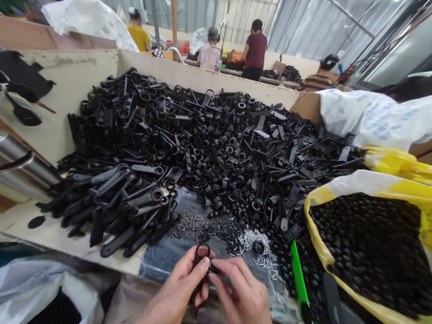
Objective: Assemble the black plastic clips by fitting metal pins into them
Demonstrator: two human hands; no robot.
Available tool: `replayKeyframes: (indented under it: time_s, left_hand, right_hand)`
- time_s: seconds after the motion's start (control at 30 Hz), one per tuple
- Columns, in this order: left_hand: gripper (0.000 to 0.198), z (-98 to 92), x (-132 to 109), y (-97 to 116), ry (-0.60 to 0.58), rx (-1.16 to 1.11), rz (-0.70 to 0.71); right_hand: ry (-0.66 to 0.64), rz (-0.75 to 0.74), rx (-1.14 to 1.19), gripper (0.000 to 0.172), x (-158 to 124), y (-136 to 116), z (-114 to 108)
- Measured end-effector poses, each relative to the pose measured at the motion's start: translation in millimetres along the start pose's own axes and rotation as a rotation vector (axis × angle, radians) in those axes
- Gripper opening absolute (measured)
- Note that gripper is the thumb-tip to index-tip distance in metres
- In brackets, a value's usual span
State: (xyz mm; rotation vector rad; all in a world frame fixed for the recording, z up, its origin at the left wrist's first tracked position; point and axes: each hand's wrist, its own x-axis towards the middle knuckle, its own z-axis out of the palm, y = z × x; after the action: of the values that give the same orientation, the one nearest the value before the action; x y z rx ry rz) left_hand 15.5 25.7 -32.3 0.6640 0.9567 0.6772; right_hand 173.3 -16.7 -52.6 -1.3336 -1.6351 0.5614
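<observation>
My left hand (182, 284) is closed around a black plastic part with a ring end (202, 251), its ring pointing up and its lower end hanging below my fingers. Beside it, the thumb and fingers of my right hand (243, 294) pinch together at the part's side; a small dark bit shows there, too hidden to name. Just beyond both hands lie small brown-grey pins (191, 222), small black pieces (222, 227) and silver pins (256, 245) on a dark mat (159, 257).
Black handle-like parts (123, 199) are heaped at the left, with black rings (223, 167) behind. A yellow-and-white bag (371, 182) of black round pieces and a green-edged tray (299, 276) stand right. A steel flask (10, 161) lies left. Several people (255, 50) are at the back.
</observation>
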Motion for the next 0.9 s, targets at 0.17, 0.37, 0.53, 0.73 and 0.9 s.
replayKeyframes:
  time_s: [0.17,0.37,0.53,0.73,0.9]
  left_hand:
    - [0.065,-12.5,-9,2,-0.137,0.192,-0.019]
    - [0.046,-11.4,-22,10,-0.175,0.477,0.013]
    - [0.032,-5.0,-26,11,-0.106,0.532,0.038]
    - [0.025,-2.6,-27,13,-0.078,0.536,0.162]
    - [0.031,-4.1,-25,13,-0.16,0.556,0.185]
  right_hand:
    - [0.024,-0.086,-0.013,0.026,11,-9,-14]
    - [0.032,-0.045,0.07,0.012,18,-19,-14]
    - [0.007,-0.061,0.083,0.013,16,-17,-14]
    - [0.012,-0.102,0.036,0.014,13,-16,-16]
    - [-0.005,-0.172,-0.022,0.019,12,-15,-17]
